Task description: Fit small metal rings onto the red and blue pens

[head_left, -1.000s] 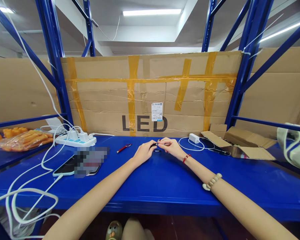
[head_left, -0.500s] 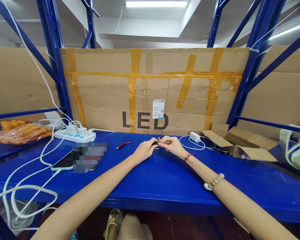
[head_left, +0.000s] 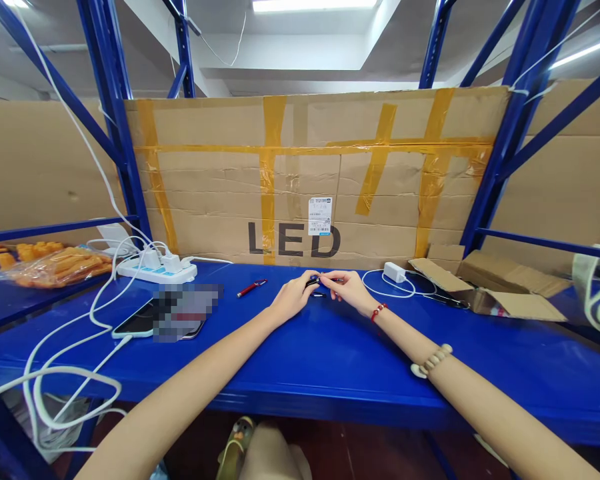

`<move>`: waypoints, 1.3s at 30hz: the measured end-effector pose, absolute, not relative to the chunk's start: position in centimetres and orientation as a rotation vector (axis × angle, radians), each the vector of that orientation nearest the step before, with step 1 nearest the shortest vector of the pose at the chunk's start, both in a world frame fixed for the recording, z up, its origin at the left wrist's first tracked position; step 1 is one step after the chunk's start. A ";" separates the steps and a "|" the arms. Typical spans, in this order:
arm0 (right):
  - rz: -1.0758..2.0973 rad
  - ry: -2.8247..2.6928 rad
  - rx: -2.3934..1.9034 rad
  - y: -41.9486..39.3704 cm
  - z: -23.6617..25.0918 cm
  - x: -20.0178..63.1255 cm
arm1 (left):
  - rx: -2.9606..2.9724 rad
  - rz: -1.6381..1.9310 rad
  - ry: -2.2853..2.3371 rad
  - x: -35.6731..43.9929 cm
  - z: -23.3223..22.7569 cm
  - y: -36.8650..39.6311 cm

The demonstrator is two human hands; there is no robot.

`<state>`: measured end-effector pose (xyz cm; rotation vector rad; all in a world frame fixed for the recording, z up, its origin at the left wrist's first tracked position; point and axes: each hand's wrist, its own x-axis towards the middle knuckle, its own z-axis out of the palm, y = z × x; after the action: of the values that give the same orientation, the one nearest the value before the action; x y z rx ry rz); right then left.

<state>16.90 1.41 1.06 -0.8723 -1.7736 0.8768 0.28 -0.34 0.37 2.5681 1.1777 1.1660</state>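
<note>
My left hand (head_left: 295, 297) is closed round a small dark slim object (head_left: 312, 282), mostly hidden by the fingers. My right hand (head_left: 346, 289) meets it there, thumb and fingertips pinched at the object's far end; what exactly they grip is too small to tell. Just below the fingertips, a short dark and silver piece (head_left: 319, 295) rests on the blue shelf (head_left: 310, 360). To the left of my hands lies a slim red stick-like item (head_left: 253, 288) with a thin loop at one end.
A white power strip (head_left: 155, 272) with plugs and trailing cables (head_left: 75, 373) occupies the left side, near a phone (head_left: 137, 321) and a blurred-out item (head_left: 186, 312). At right are a white charger (head_left: 395, 272) and an open cardboard box (head_left: 510, 293). A large carton (head_left: 220, 193) stands behind.
The view has shifted slightly, moving the scene to the right. My right fingertips have changed their pinch a little, and the dark object in my left hand shows at a slightly different angle.
</note>
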 end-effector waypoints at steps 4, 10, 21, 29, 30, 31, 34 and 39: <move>0.936 -1.690 -0.893 1.1 1.1 16.6 | 2.617 1.189 1.114 0.4 0.6 -0.5; 0.946 -1.649 -0.914 1.3 1.1 16.7 | 2.637 1.239 1.102 0.4 0.6 -0.4; 0.839 -1.756 -0.818 1.5 1.0 17.1 | 2.601 1.200 1.209 0.4 0.5 -0.4; 0.821 -1.837 -0.790 1.4 1.5 17.3 | 2.676 1.130 1.176 0.3 0.5 -0.6; 0.817 -1.843 -0.788 1.4 1.5 17.3 | 2.681 1.132 1.161 0.3 0.4 -0.6; 0.813 -1.849 -0.785 1.3 1.5 17.2 | 2.685 1.135 1.145 0.3 0.4 -0.6; 0.785 -1.873 -0.781 1.2 1.5 17.2 | 2.704 1.141 1.104 0.2 0.3 -0.5; 0.658 -1.933 -0.816 1.0 1.5 17.2 | 2.736 1.146 1.088 0.1 0.3 -0.4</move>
<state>17.16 1.01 1.49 -0.8160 -1.9330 0.6582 0.12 -0.44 0.34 2.7357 1.0876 1.1462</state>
